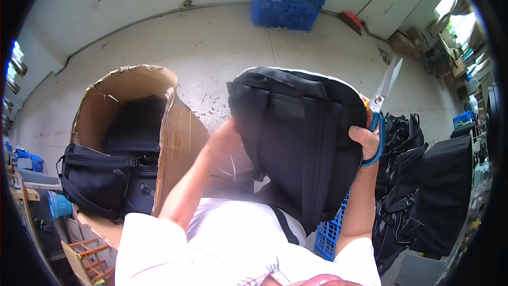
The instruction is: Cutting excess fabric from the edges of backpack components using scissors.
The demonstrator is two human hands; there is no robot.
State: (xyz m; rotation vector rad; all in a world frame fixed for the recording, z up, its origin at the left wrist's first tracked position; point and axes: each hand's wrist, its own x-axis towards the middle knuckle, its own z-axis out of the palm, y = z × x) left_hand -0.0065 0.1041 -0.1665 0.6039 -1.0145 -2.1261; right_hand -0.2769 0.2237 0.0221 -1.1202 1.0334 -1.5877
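A black backpack (288,127) with wide straps and a pale rim along its top edge is held up in front of my chest. My right hand (366,139) grips its right edge, thumb on the near face. The same hand has the scissors (379,107), teal handles around the hand and blades pointing up, slightly apart. At the backpack's left edge is my left hand (228,133); its fingers are hidden by the black fabric, so their grip does not show. A thin pale thread hangs just below that hand.
To the left stands a large open cardboard box (182,143) with black bags (100,177) in and over it. More black bags (405,180) are piled at right, near a blue crate (330,233). Stacked blue crates (286,10) and a red dustpan (350,21) are by the far wall.
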